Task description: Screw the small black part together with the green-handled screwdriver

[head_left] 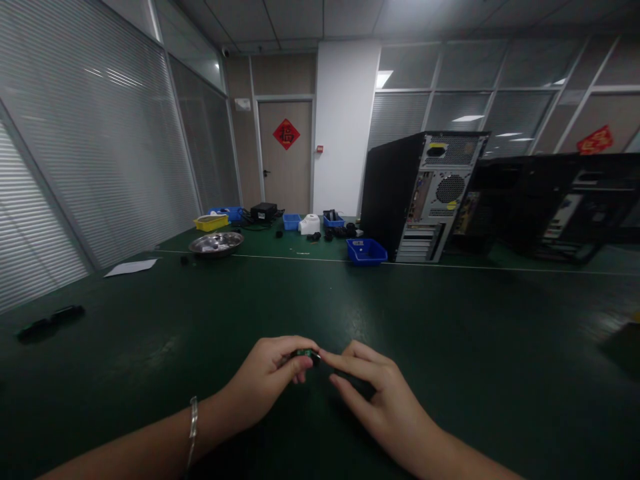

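Note:
Low in the middle of the head view, my left hand (267, 377) is closed, pinching a small green circuit board (304, 353) between thumb and fingers. Most of the board is covered by those fingers. My right hand (387, 390), just beside it, grips a slim dark-handled tool (355, 382); its kind cannot be made out. The right forefinger reaches to the board's edge, by a small shiny spot. Both hands are above the dark green tabletop (260, 300).
Black objects (50, 322) lie at the left, near a white sheet (131, 267). Farther back are a metal dish (216, 244), a yellow tray (211, 223), a blue bin (367, 252) and a white device (310, 224). A computer tower (395, 193) and other dark cases (550, 200) stand at the right.

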A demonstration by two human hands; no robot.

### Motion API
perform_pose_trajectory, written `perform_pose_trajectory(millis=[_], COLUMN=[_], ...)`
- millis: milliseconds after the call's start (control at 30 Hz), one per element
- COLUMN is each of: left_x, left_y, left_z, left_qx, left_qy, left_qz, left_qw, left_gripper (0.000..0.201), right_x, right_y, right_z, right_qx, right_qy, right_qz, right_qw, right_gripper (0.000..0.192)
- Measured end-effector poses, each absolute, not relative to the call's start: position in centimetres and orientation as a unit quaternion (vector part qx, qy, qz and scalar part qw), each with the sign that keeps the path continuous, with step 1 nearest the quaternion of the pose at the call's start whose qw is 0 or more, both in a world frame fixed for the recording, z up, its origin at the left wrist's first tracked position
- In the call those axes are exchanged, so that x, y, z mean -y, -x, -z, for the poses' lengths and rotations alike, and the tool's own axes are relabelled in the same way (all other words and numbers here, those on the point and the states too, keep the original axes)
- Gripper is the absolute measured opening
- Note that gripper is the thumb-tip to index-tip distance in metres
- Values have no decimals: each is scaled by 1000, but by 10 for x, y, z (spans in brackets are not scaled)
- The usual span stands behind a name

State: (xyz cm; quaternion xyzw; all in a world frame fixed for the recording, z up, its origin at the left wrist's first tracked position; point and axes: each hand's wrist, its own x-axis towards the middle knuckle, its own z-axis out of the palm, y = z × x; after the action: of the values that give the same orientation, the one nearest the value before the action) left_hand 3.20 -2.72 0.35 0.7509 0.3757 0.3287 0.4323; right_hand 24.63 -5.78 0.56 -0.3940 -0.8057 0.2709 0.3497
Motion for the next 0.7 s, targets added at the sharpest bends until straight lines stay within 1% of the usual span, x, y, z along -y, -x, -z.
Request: perform_pose_trajectory(millis=[200, 333, 600, 700], left_x=[26, 23, 19, 19], left_y=[-35, -34, -31, -31], left_z=[-1, 2, -7, -5], left_qx=[-371, -357, -367, -369], left_qy=[-711, -656, -642, -626], left_qz=[-327, -357, -317, -323], left_qw=[500, 561, 594, 606], left_gripper=[19, 17, 25, 23], right_x=[58, 56, 52, 52], right_y=[-245, -248, -250, -251], right_z=[-3, -2, -3, -3], right_qx=[802, 792, 766, 762], right_qy=[400, 410, 427, 430], right_qz=[-252, -247, -263, -265], right_qw=[364, 379, 403, 405], right_gripper=[38, 36, 35, 36])
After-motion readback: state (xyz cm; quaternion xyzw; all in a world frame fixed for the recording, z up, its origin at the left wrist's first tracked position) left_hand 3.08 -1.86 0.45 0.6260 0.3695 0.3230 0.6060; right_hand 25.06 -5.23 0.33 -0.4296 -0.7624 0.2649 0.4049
